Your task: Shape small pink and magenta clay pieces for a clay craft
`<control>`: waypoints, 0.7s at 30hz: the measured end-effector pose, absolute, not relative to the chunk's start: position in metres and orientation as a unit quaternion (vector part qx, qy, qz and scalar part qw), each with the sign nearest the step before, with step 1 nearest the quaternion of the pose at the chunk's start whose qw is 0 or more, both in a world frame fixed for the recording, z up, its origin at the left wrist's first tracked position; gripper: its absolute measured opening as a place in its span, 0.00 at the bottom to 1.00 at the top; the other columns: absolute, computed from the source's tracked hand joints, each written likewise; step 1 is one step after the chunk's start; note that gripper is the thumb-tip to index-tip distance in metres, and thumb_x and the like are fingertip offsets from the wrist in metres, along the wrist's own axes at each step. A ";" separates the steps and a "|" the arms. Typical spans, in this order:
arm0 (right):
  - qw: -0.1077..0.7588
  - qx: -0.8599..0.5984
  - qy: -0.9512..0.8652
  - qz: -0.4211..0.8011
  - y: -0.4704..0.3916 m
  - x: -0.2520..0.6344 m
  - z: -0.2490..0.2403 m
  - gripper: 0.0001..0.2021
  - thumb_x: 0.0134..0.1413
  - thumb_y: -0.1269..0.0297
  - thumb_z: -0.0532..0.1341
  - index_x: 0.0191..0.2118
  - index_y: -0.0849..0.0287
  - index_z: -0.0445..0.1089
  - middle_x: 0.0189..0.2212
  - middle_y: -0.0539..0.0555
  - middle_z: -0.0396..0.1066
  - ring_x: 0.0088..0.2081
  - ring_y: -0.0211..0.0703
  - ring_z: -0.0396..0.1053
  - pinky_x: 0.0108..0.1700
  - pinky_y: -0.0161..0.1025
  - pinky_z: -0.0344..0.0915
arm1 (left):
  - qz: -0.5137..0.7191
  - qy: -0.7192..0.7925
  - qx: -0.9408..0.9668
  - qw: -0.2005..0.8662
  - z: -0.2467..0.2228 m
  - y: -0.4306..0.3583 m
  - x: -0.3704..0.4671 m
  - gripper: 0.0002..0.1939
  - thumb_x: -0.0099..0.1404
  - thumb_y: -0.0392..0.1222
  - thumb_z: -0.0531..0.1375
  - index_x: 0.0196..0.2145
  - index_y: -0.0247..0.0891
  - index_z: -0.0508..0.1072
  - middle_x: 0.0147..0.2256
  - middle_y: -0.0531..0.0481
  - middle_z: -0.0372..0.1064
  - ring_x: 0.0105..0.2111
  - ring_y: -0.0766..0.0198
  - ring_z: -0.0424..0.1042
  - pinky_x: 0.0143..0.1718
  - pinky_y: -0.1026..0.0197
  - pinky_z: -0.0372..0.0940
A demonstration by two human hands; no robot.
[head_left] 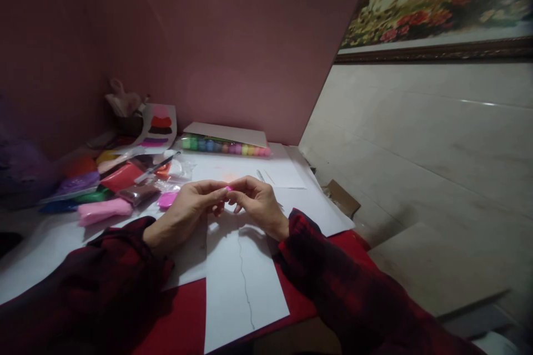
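A small bright pink piece of clay [229,188] is pinched between the fingertips of my left hand [189,208] and my right hand [260,205], which meet above the table. Below them lies a white paper [227,299] with a thin wavy dark line running down it. The hands cover the top of this paper. Just left of my left hand is a packet of magenta clay [167,199].
Several coloured clay packets [104,212] are heaped at the left. Behind stand a long pack of coloured pieces [227,147] and a sheet with colour swatches [160,125]. White sheets [320,211] cover the red cloth [183,316]. A cardboard box [343,198] is beyond the right edge.
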State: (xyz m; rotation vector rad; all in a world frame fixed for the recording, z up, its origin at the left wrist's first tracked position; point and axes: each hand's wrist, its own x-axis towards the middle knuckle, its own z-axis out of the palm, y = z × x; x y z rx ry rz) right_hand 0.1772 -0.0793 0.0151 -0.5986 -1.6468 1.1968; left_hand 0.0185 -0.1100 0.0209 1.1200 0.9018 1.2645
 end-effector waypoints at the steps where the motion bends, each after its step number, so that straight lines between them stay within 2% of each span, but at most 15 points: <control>1: 0.486 -0.247 -0.682 0.488 -0.080 0.177 0.015 0.11 0.48 0.58 0.67 0.33 0.61 0.71 0.25 0.50 0.70 0.27 0.36 0.69 0.26 0.34 0.69 | 0.536 0.388 0.487 0.571 0.021 -0.110 0.018 0.10 0.53 0.42 0.69 0.31 0.32 0.78 0.22 0.51 0.69 0.21 0.72 0.63 0.22 0.70 0.58; 7: 0.485 -0.260 -0.698 0.459 -0.081 0.178 0.014 0.10 0.49 0.60 0.66 0.36 0.59 0.70 0.23 0.47 0.69 0.24 0.34 0.67 0.24 0.32 0.67 | 0.535 0.404 0.477 0.568 0.024 -0.113 0.020 0.12 0.51 0.44 0.69 0.26 0.32 0.76 0.19 0.51 0.68 0.18 0.71 0.63 0.19 0.69 0.58; 11: 0.477 -0.262 -0.710 0.447 -0.081 0.178 0.015 0.10 0.50 0.59 0.65 0.32 0.60 0.69 0.23 0.48 0.68 0.23 0.34 0.67 0.24 0.33 0.67 | 0.534 0.405 0.468 0.576 0.023 -0.113 0.020 0.13 0.50 0.45 0.70 0.26 0.32 0.75 0.20 0.51 0.69 0.17 0.71 0.63 0.18 0.69 0.58; 15: 0.485 -0.249 -0.715 0.439 -0.083 0.178 0.016 0.09 0.51 0.59 0.65 0.32 0.60 0.70 0.25 0.49 0.69 0.25 0.34 0.68 0.25 0.34 0.68 | 0.540 0.395 0.448 0.594 0.022 -0.112 0.019 0.15 0.52 0.47 0.69 0.27 0.32 0.74 0.21 0.51 0.69 0.18 0.71 0.65 0.18 0.69 0.61; 21: 0.487 -0.259 -0.722 0.418 -0.083 0.179 0.016 0.08 0.51 0.61 0.64 0.34 0.59 0.69 0.25 0.48 0.68 0.25 0.35 0.67 0.25 0.33 0.68 | 0.533 0.388 0.447 0.605 0.023 -0.111 0.019 0.12 0.51 0.43 0.70 0.27 0.32 0.74 0.22 0.50 0.70 0.18 0.71 0.65 0.19 0.69 0.61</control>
